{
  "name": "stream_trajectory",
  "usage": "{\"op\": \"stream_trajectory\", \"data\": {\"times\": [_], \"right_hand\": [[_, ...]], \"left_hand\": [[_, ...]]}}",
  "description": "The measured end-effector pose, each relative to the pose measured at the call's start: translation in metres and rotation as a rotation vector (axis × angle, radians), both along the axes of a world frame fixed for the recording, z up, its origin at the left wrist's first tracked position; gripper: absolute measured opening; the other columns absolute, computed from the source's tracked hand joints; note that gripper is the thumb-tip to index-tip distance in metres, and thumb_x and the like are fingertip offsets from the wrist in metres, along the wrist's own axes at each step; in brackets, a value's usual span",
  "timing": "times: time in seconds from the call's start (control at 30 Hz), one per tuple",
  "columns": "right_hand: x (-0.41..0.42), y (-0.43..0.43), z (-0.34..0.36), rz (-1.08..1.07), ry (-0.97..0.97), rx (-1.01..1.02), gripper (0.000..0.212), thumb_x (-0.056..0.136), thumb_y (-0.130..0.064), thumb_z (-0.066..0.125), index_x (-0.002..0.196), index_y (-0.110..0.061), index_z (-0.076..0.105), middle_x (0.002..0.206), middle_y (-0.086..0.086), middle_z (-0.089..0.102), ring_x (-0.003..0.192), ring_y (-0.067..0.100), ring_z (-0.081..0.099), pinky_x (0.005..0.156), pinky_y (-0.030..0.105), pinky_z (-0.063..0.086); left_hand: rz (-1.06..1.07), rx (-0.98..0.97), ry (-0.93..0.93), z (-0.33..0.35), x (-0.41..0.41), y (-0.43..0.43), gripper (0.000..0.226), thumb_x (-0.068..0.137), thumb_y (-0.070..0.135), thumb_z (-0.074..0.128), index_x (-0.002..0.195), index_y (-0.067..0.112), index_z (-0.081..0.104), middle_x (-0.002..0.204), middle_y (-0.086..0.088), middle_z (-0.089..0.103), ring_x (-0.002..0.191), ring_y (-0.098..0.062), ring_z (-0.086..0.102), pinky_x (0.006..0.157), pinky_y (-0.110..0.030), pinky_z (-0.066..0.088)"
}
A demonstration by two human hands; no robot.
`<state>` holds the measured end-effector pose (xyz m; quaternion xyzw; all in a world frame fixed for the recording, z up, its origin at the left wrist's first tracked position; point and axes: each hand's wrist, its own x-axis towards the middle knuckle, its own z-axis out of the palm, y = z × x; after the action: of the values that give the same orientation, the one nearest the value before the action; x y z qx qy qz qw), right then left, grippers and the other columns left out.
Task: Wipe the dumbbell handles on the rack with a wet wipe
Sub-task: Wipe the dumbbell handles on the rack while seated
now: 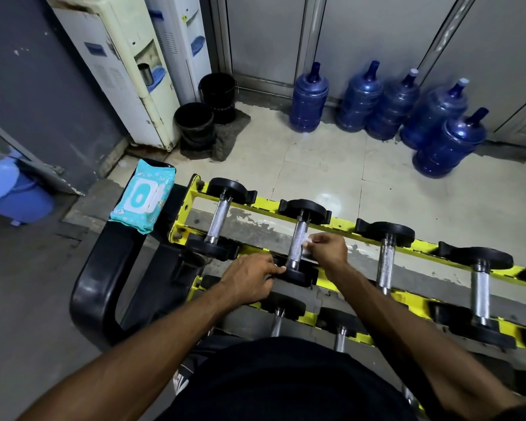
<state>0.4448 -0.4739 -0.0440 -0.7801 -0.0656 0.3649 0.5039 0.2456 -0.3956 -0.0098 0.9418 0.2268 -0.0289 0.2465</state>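
dumbbell point(298, 238), sitting second from the left end of the rack point(340, 228): right hand point(328, 247) is pinching a white wipe point(308, 243) against its handle point(296, 238); left hand point(249, 279) is pressing fingers on its near plate point(299, 276). wipes pack point(142, 197) lying past that end.

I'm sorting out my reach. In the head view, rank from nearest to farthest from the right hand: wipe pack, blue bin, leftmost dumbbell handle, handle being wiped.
1. Handle being wiped, against the wet wipe in the right hand.
2. Leftmost dumbbell handle, one slot left.
3. Wipe pack, past the rack's left end.
4. Blue bin, far left, on the floor.
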Motion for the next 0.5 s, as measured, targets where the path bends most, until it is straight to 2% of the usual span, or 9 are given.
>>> {"op": "stream_trajectory", "data": {"times": [0.1, 0.17, 0.27, 0.37, 0.43, 0.5], "right_hand": [[0.0, 0.012, -0.008, -0.139, 0.032, 0.027, 0.012, 0.081, 0.008, 0.074, 0.088, -0.002, 0.072, 0.095, 0.018, 0.072, 0.082, 0.028, 0.071, 0.077, 0.043, 0.061], [-0.002, 0.003, -0.01, -0.059, 0.041, -0.052, 0.01, 0.082, 0.006, 0.073, 0.081, -0.004, 0.073, 0.094, 0.019, 0.073, 0.08, 0.027, 0.071, 0.077, 0.046, 0.061], [0.0, -0.011, -0.005, 0.128, 0.156, -0.173, 0.007, 0.083, 0.01, 0.067, 0.088, 0.01, 0.071, 0.085, 0.025, 0.07, 0.071, 0.031, 0.068, 0.074, 0.053, 0.06], [0.006, 0.001, 0.0, -0.001, 0.178, -0.087, 0.008, 0.08, 0.012, 0.068, 0.088, 0.013, 0.069, 0.086, 0.028, 0.068, 0.069, 0.03, 0.065, 0.074, 0.051, 0.06], [0.006, 0.015, 0.007, -0.13, 0.171, 0.024, 0.008, 0.083, 0.014, 0.065, 0.088, 0.01, 0.069, 0.085, 0.02, 0.067, 0.07, 0.025, 0.063, 0.075, 0.044, 0.06], [0.004, 0.018, 0.006, -0.16, 0.139, 0.057, 0.014, 0.084, 0.013, 0.066, 0.098, 0.011, 0.07, 0.086, 0.014, 0.067, 0.073, 0.024, 0.064, 0.08, 0.043, 0.059]], "left_hand": [[-0.005, -0.008, 0.002, 0.0, 0.0, 0.001, 0.042, 0.093, 0.026, 0.056, 0.134, 0.034, 0.061, 0.108, 0.009, 0.062, 0.1, -0.01, 0.056, 0.087, -0.03, 0.047], [-0.006, -0.01, 0.004, 0.0, 0.001, 0.001, 0.042, 0.093, 0.026, 0.057, 0.134, 0.034, 0.062, 0.108, 0.009, 0.062, 0.1, -0.009, 0.056, 0.086, -0.03, 0.047], [-0.002, -0.006, 0.001, 0.0, 0.001, 0.001, 0.042, 0.092, 0.026, 0.057, 0.133, 0.034, 0.062, 0.106, 0.009, 0.062, 0.098, -0.01, 0.056, 0.083, -0.03, 0.048], [-0.004, -0.004, 0.006, 0.001, 0.001, 0.001, 0.041, 0.092, 0.026, 0.057, 0.132, 0.034, 0.063, 0.105, 0.009, 0.062, 0.098, -0.011, 0.058, 0.084, -0.03, 0.05], [-0.005, -0.006, 0.016, 0.002, 0.002, 0.002, 0.042, 0.091, 0.026, 0.057, 0.132, 0.034, 0.063, 0.105, 0.009, 0.063, 0.097, -0.011, 0.058, 0.084, -0.031, 0.051], [-0.006, -0.007, 0.021, 0.002, 0.002, 0.002, 0.042, 0.091, 0.025, 0.057, 0.131, 0.034, 0.064, 0.104, 0.01, 0.063, 0.096, -0.011, 0.058, 0.085, -0.033, 0.052]]}}
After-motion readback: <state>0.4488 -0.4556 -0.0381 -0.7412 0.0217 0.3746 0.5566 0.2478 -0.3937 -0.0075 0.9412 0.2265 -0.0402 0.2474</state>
